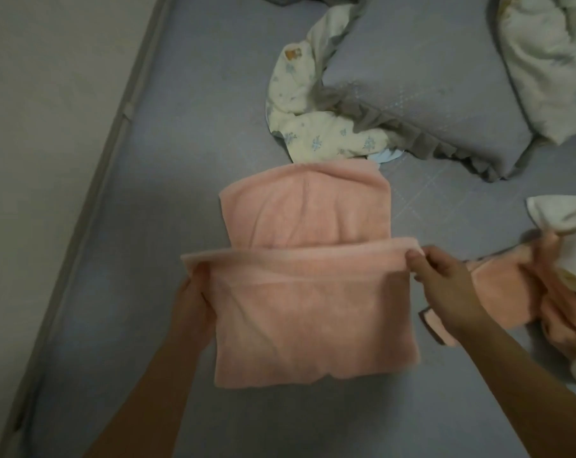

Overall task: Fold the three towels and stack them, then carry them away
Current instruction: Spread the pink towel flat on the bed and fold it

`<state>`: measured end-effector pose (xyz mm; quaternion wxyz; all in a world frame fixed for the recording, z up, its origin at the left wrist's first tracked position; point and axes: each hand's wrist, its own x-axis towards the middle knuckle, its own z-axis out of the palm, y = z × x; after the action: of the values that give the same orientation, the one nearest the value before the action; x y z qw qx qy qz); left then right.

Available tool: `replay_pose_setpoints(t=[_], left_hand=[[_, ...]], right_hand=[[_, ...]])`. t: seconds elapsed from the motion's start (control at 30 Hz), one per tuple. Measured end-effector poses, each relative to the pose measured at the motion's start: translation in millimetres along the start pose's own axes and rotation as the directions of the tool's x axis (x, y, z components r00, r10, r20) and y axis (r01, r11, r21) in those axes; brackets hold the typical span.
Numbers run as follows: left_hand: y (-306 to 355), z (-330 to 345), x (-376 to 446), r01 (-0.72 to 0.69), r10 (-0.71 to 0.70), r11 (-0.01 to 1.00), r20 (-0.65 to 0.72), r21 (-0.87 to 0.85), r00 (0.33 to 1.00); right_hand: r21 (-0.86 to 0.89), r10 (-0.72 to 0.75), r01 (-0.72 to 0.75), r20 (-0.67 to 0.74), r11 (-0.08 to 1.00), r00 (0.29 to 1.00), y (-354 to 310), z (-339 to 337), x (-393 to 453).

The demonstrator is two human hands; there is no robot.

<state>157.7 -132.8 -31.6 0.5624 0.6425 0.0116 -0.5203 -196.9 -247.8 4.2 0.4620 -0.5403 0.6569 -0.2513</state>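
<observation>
Both hands, left (194,302) and right (445,279), each pinch in their grip an end of the pink towel's (313,319) raised edge above the bed (167,180).

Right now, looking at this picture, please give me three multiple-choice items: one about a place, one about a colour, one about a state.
1. Where does the crumpled towel lie, from the person?
A. right of the held towel
B. left of it
C. on the pillow

2. What colour is the held towel?
A. blue
B. pink
C. green

3. How do the hands hold it?
A. one hand only
B. neither touches
C. both grip its upper edge

Key:
1 A, it lies beyond the right hand.
2 B, its cloth is pink.
3 C, the left hand and the right hand grip the ends.
</observation>
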Motion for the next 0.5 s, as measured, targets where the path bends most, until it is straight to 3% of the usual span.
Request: replay_pose_setpoints(t=[0.03, 0.1, 0.13, 0.2, 0.27, 0.37, 0.5], left_hand=[[9, 5, 16, -0.014, 0.015, 0.999, 0.041, -0.035, 0.999], [20, 14, 46, -0.07, 0.058, 0.976, 0.061, 0.205, 0.996], [22, 18, 58, -0.093, 0.082, 0.897, 0.045, 0.432, 0.996], [20, 20, 79, -0.1, 0.117, 0.636, 0.032, 0.766, 0.993], [16, 19, 91, -0.079, 0.104, 0.533, 0.027, 0.843, 0.994], [20, 21, 101, -0.082, 0.116, 0.622, 0.011, 0.779, 0.993], [44, 38, 120, -0.222, 0.233, 0.744, 0.068, 0.631, 0.97]], right_hand=[[0.052, 0.011, -0.009, -0.046, 0.999, 0.999, -9, 5, 16], [0.082, 0.068, -0.061, -0.086, 0.995, 0.994, -20, 18, 45], [0.045, 0.119, -0.116, -0.067, 0.992, 0.991, -20, 24, 56], [-0.134, 0.252, -0.247, 0.021, 0.96, 0.968, -11, 37, 65], [-0.282, 0.347, -0.316, 0.064, 0.906, 0.936, 2, 47, 62], [-0.296, 0.29, -0.284, -0.025, 0.912, 0.957, 13, 52, 62], [-0.161, 0.076, -0.091, -0.096, 0.983, 0.992, -4, 51, 90]])
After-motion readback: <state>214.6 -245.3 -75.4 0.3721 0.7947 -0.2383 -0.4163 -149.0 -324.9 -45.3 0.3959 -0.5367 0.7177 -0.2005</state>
